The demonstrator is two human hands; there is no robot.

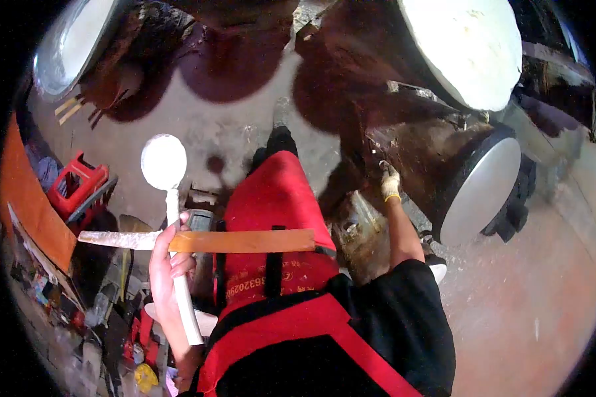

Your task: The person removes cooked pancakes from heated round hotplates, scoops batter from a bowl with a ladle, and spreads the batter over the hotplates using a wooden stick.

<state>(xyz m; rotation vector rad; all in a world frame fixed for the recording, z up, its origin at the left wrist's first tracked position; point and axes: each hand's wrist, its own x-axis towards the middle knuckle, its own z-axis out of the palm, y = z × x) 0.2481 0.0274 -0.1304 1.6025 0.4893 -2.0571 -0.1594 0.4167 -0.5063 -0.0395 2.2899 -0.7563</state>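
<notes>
My left hand (172,255) is bare and closed around two tools that cross each other. One is a white ladle-like tool (164,162) with a round end at the top and a pale handle running down past my wrist. The other is a flat strip (245,241), orange-brown on the right and coated white at its left end. My right hand (390,182), in a pale glove with a yellow cuff, reaches forward beside a dark rounded vessel (424,149). Its fingers are small and dim, and whatever they may hold cannot be made out.
A large white round surface (470,49) stands at the upper right, above a grey disc (480,192). Another round piece (73,43) is at the upper left. A red stool (79,182) and clutter lie left. A red apron (271,218) covers my lap.
</notes>
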